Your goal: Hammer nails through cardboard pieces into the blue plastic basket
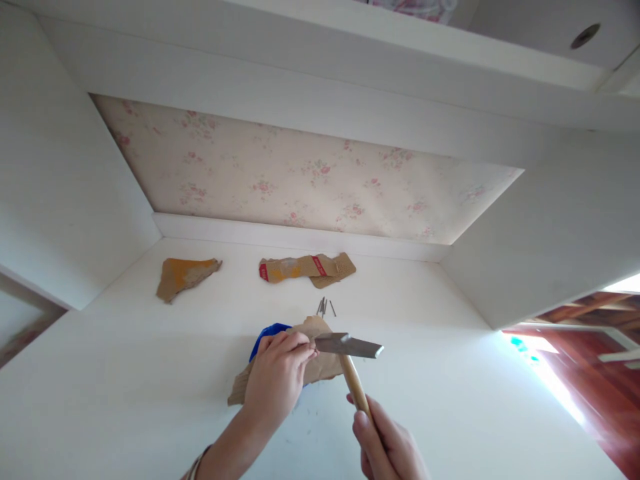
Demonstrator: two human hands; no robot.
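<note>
My right hand (383,437) is wrapped round the wooden handle of a hammer (356,383). Its metal head lies level, one end right by the fingertips of my left hand (280,370). That left hand rests over a piece of brown cardboard (325,367), thumb and fingers pinched together; whatever is between them is hidden by the fingers and the hammer head. Something blue (270,331) shows from under the cardboard. Just beyond it, several thin metal nails (324,307) lie on the white surface (425,400).
Torn cardboard scraps lie farther back: an orange-brown one (185,275) at left and a strip with red tape (300,268) in the middle. White panels (550,220) rise on both sides, and a shelf (300,47) overhangs. Floral wallpaper (310,180) covers the back.
</note>
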